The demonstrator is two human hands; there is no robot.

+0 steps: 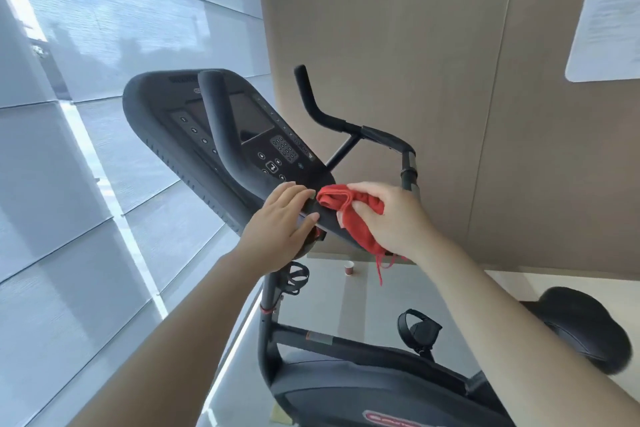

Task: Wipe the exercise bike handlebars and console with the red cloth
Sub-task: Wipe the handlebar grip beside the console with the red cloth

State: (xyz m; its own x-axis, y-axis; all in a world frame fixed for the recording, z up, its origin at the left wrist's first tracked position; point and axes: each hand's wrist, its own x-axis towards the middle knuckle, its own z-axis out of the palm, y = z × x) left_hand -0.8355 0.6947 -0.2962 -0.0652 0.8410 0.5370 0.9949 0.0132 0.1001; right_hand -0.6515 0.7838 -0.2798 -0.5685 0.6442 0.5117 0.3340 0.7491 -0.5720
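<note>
On the console [252,121] — perhaps 1, 3, 6 — nothing else legible.

One left hand [277,225], one right hand [391,218], one cloth [360,224], one bike [266,333], one console [166,104], one cup [349,268], one seat [581,326], one pedal [417,326], one sheet [606,17].

Location type: gym or fitness room. Indicators: exercise bike [346,392] with button console [221,128], handlebars [332,121], saddle [585,322], strapped pedal [417,326]. Full-height window [104,45] with blinds. Panelled wall [415,28] carrying printed notice [606,17]. Pale tiled floor [381,305].
</note>
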